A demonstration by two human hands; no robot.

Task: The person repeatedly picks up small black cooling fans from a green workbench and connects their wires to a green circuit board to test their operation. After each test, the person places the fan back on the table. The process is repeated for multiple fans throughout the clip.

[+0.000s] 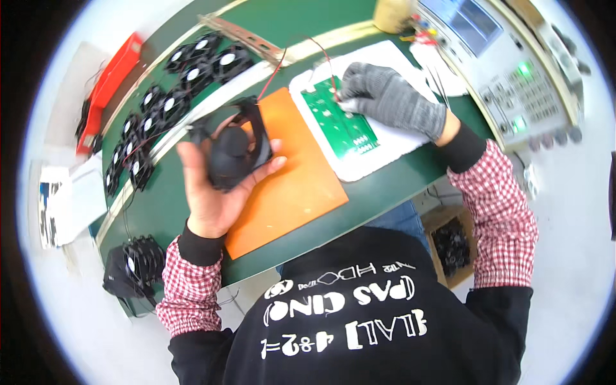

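The bare left hand point(215, 200) cups palm-up; the gloved right hand point(385, 97) has its fingers point(357, 77) bunched.

A red bin point(117, 72) stood far left, an instrument point(495, 63) — green lights point(525, 68) glowing — upper right, a cardboard box point(439, 215) below.

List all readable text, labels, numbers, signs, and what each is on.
Black top: white lettering and numerals, partly legible; not transcribed here.
Fans at left: white hub labels, too small to read.
Machine at right: panel markings, too small; screen, blurred.
Circuit board: white marks, too small to read.
Held fan: no text visible.
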